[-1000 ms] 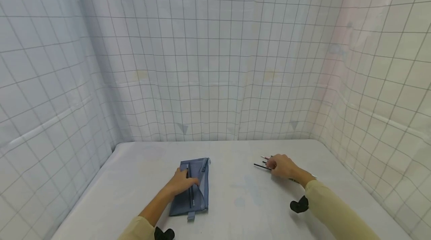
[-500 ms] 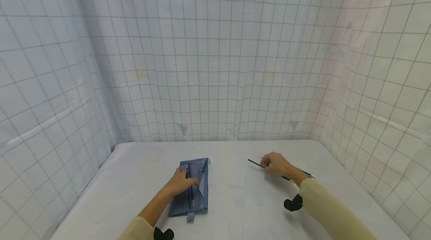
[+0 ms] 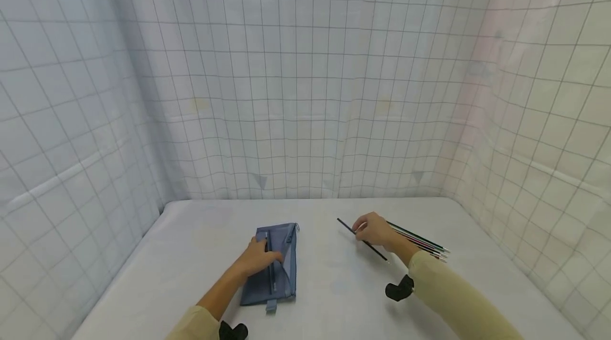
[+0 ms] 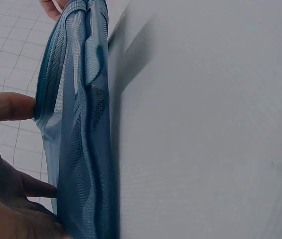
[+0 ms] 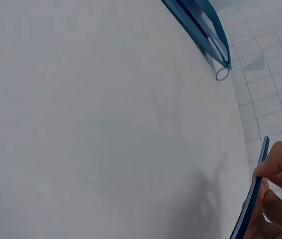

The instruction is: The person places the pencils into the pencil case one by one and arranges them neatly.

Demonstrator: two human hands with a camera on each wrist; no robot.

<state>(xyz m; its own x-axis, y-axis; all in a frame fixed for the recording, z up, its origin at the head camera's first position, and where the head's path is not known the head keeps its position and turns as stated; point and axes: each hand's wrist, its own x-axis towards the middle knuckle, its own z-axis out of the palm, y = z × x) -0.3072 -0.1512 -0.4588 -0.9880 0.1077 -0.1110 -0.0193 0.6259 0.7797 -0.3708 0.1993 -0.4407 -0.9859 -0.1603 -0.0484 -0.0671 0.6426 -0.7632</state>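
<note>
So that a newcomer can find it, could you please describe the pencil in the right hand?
On the white table, look right of the blue pouch to the person's right hand. That hand pinches a thin, dark pencil. Being held sets it apart: the other pencils lie together to its right.

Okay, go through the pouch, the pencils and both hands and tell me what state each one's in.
Blue mesh zip pouch: lying on the white table, gaping along one edge.
Slim dark pencil: held, slanting.
Group of slim dark pencils: lying close together, partly hidden.
Left hand: resting on the pouch.
Right hand: pinching the single pencil.
</note>
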